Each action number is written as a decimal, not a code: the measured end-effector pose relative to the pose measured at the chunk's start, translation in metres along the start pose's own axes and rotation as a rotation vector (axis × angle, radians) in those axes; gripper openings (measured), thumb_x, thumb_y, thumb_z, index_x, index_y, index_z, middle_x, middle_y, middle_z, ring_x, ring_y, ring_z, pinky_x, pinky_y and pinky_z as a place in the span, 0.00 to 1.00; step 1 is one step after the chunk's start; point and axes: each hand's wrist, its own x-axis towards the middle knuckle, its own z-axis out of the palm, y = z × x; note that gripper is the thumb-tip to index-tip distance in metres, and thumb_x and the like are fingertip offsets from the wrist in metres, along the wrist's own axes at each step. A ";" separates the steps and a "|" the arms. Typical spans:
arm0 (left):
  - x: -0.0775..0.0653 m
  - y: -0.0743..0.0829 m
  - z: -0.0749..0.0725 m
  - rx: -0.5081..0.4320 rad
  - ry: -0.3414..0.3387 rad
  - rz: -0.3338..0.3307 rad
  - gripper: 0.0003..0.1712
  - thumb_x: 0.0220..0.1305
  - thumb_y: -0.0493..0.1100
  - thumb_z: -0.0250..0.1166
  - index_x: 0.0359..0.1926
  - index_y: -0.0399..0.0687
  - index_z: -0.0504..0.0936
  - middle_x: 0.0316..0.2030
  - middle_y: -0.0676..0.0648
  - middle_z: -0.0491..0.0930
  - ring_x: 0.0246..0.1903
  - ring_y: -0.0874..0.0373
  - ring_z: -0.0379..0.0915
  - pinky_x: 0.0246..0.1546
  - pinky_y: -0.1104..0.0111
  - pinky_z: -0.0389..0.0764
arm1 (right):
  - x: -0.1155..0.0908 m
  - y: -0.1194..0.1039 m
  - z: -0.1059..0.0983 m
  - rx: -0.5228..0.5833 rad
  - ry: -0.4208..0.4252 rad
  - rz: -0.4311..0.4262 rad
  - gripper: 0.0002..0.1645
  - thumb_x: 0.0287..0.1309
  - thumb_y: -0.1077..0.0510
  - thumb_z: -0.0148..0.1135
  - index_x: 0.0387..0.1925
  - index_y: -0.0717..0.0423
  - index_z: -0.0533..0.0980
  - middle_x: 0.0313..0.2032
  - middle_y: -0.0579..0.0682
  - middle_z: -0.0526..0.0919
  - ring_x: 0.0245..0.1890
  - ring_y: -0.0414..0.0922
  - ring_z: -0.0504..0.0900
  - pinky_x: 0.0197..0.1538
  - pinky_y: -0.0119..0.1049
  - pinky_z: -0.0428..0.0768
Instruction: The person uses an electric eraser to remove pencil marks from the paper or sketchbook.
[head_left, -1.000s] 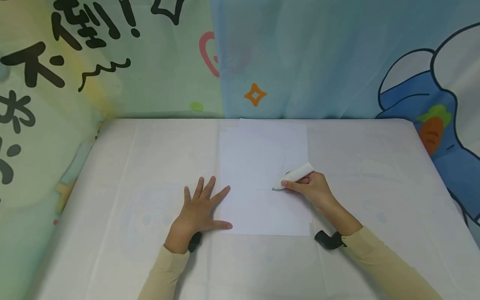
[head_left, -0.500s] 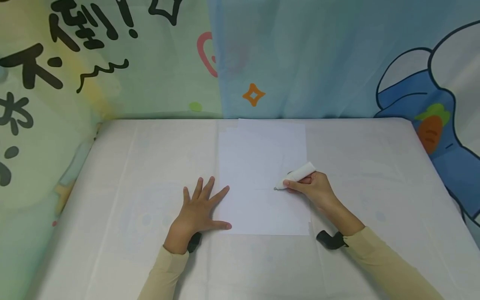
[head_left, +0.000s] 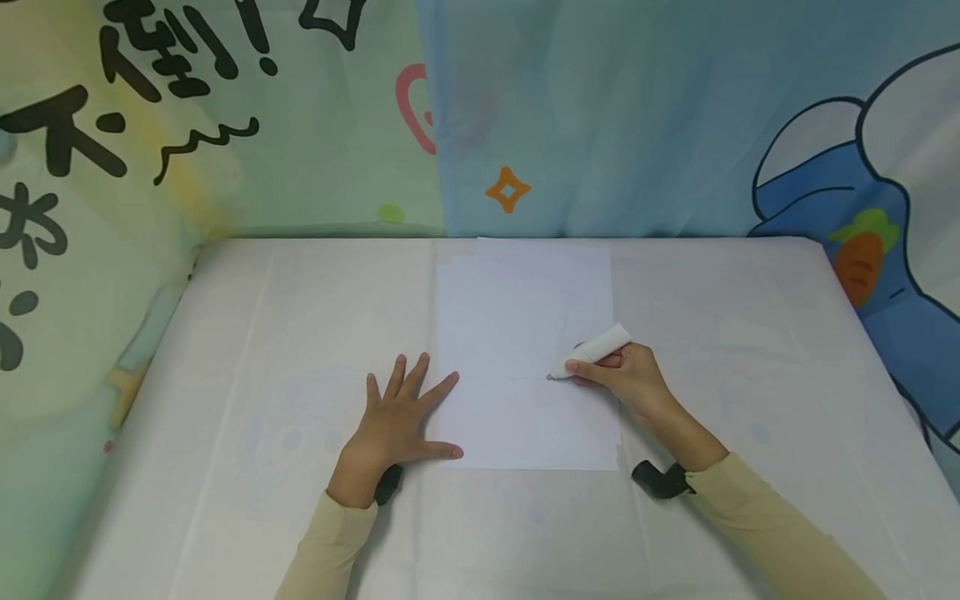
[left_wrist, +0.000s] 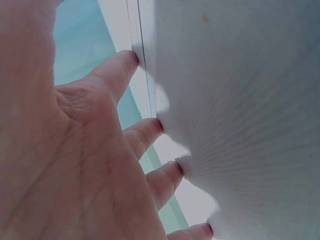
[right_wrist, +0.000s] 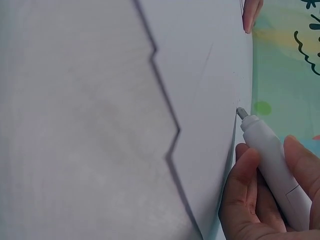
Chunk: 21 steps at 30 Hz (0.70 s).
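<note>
White paper [head_left: 525, 308] lies on the table, and its stacked edges show in the left wrist view as several thin lines. My left hand [head_left: 397, 425] rests with fingers spread at the paper's left side, the thumb and index fingertips on its edge. In my right hand [head_left: 626, 375] I hold a thick white pen [head_left: 600, 343] with a grey metal tip, pinched between thumb and fingers. The pen slants, tip down and to the left, at the paper's right half. Whether the tip touches the sheet cannot be told. A faint line runs near it.
A white cloth [head_left: 300, 317] covers the table. Behind it hangs a printed curtain [head_left: 622, 117] in green and blue with cartoon figures and lettering. A black wrist mount [head_left: 660, 480] sits by the right cuff, and another by the left.
Over the last second, the pen tip has shifted slightly right across the paper, with almost no movement in the last half second. The left hand stays in place on the paper's edge.
</note>
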 end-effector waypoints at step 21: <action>0.000 0.000 -0.001 -0.018 -0.010 -0.009 0.56 0.47 0.67 0.72 0.75 0.62 0.58 0.77 0.39 0.43 0.75 0.35 0.31 0.65 0.31 0.37 | 0.002 -0.005 0.006 -0.005 -0.010 0.007 0.24 0.55 0.61 0.71 0.47 0.73 0.72 0.25 0.38 0.85 0.29 0.30 0.82 0.39 0.22 0.80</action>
